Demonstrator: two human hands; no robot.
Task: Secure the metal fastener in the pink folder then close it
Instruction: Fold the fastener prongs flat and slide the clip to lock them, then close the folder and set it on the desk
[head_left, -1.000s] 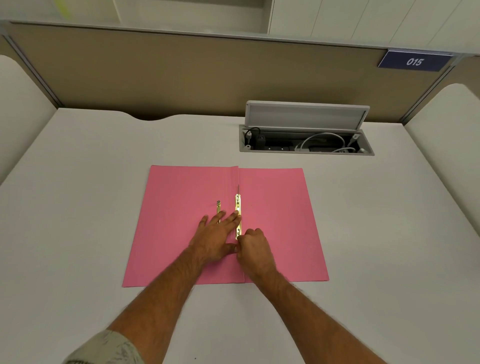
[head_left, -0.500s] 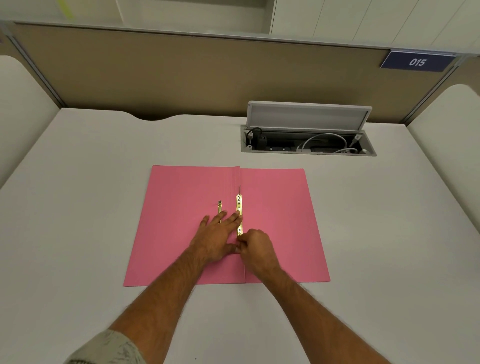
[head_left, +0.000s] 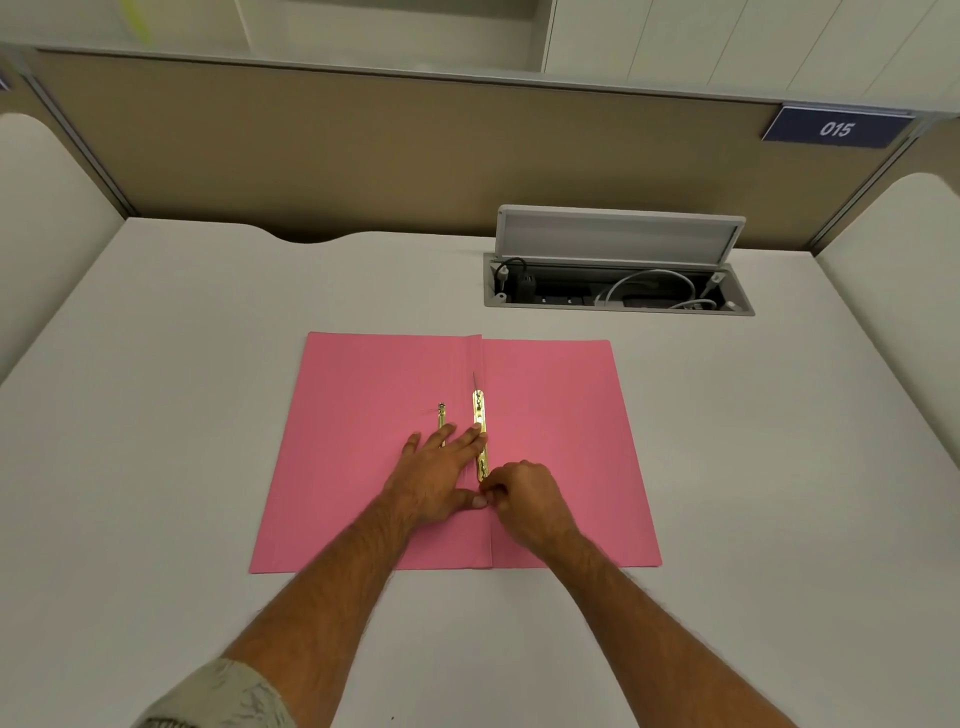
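Note:
A pink folder (head_left: 561, 415) lies open and flat on the desk. A gold metal fastener bar (head_left: 479, 415) runs along its centre fold, and a thinner gold prong strip (head_left: 441, 413) lies just left of it. My left hand (head_left: 441, 473) rests flat on the left flap, fingers spread, with fingertips over the prong strip and the bar. My right hand (head_left: 524, 499) is curled at the bar's near end, fingertips pinching there next to my left thumb. What the fingertips hold is hidden.
The folder sits on a white desk (head_left: 156, 467). An open cable box (head_left: 618, 286) with its lid raised and wires inside is set into the desk behind the folder. Beige partition walls stand behind and at both sides. A "015" sign (head_left: 836, 129) hangs at the upper right.
Both hands stay almost where they were. My right hand's fingers have shifted slightly at the near end of the bar.

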